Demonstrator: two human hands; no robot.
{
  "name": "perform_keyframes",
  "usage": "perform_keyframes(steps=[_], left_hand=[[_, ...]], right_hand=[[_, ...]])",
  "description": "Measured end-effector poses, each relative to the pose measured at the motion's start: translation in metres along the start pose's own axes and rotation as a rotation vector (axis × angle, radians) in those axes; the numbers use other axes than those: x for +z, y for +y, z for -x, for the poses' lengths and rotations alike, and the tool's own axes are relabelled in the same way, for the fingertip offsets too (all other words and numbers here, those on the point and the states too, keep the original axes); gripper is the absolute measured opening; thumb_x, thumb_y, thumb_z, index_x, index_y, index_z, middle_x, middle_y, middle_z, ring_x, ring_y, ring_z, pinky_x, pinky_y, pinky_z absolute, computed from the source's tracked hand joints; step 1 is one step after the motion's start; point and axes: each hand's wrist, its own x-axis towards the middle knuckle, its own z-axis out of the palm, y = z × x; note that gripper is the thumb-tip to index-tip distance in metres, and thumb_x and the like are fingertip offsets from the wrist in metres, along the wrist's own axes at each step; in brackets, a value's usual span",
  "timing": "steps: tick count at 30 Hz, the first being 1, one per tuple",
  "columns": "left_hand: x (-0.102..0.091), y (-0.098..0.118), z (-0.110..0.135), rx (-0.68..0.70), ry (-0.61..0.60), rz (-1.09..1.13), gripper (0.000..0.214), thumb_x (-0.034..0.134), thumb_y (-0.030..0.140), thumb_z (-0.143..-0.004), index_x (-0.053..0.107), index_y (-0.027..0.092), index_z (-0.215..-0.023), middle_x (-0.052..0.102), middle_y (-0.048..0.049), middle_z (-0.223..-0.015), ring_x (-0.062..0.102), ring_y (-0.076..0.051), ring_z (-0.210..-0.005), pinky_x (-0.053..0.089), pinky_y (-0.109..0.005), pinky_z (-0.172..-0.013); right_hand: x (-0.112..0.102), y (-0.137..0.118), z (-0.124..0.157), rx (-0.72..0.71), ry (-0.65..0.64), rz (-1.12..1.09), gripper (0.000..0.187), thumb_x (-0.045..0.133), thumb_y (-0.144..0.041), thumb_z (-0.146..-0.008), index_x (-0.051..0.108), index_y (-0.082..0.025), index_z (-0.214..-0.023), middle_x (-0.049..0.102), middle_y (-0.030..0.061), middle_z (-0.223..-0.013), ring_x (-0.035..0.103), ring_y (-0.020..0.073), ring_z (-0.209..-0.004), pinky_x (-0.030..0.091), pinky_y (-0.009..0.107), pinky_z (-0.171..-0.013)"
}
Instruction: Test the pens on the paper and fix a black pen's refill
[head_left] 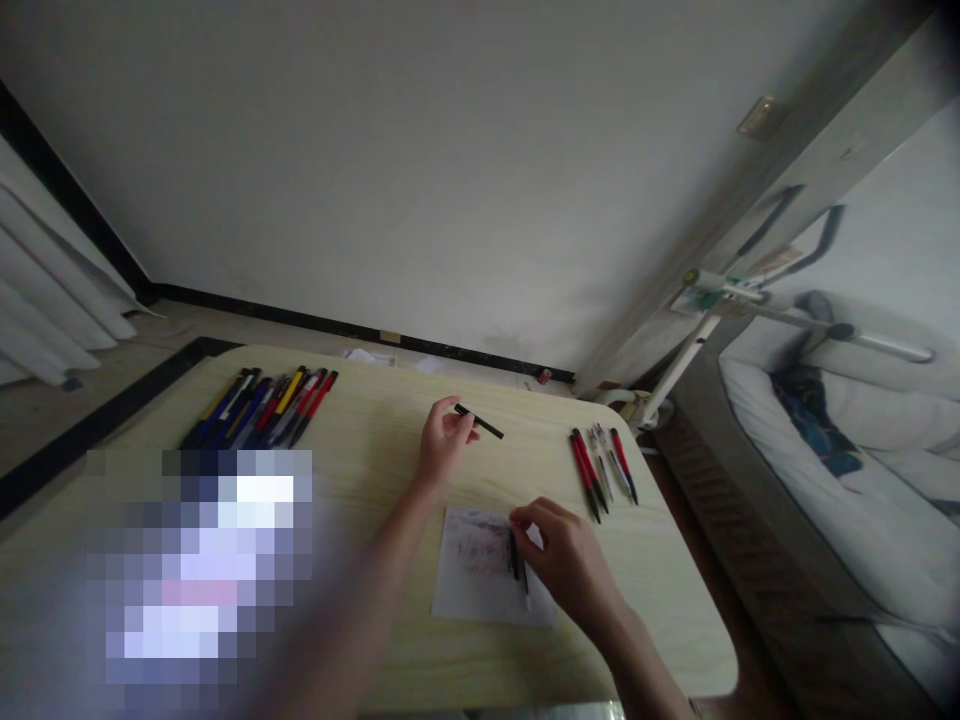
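Pinching at both hands, head cam (only view). L hand [444, 440] is raised over mid table [390, 480], thumb + fingers closed on a short black stick [484, 424], prob. a pen or pen part; its free end points away from the palm, toward the far-side pens. R hand [562, 550] is lower, over the paper [454, 595], fingers curled, thumb + index tips together at the top end of a slim dark piece [514, 558]. Can't tell if its lower end touches the sheet. A second dark sliver [526, 582] shows just beside it; separate item or shadow, unclear.

Paper lies flat, w/ dark smudgy marks on its upper part. Pens in two grps: a big mixed bunch [287, 392] on the L hand's side, a smaller set, red + clear [586, 470], on the R hand's side. Both well apart from the hands.

Step in hand, my judgement: handling two slim black pieces separately, R one worked at the sheet, L one held off it. Next move calls for, I'd say, a light steady R pinch, sheet kept from sliding (neither palm seems to pin it), L piece kept clear of R wrist.
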Motion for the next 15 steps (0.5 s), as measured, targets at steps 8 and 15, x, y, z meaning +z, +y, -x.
perform_keyframes(steps=[8, 15], left_hand=[[0.0, -0.0011, 0.0019, 0.004, -0.018, -0.017, 0.036, 0.058, 0.028, -0.071, 0.046, 0.017, -0.103, 0.056, 0.001, -0.068, 0.058, -0.01, -0.054, 0.048, -0.022, -0.052], [-0.0011, -0.0033, 0.0021, 0.026, -0.035, -0.047, 0.037, 0.057, 0.031, -0.072, 0.046, 0.017, -0.104, 0.056, 0.0013, -0.068, 0.057, -0.009, -0.052, 0.046, -0.02, -0.051]], right_hand=[[0.0061, -0.0048, 0.0042, 0.008, -0.02, 0.071, 0.014, 0.049, -0.018, -0.077, 0.061, -0.024, -0.082, 0.059, 0.0011, -0.077, 0.055, 0.0136, -0.071, 0.039, 0.023, -0.065], [0.0106, -0.0072, 0.0042, 0.008, 0.016, 0.111, 0.013, 0.049, -0.02, -0.078, 0.061, -0.023, -0.08, 0.057, 0.0032, -0.078, 0.055, 0.0151, -0.072, 0.04, 0.024, -0.064]])
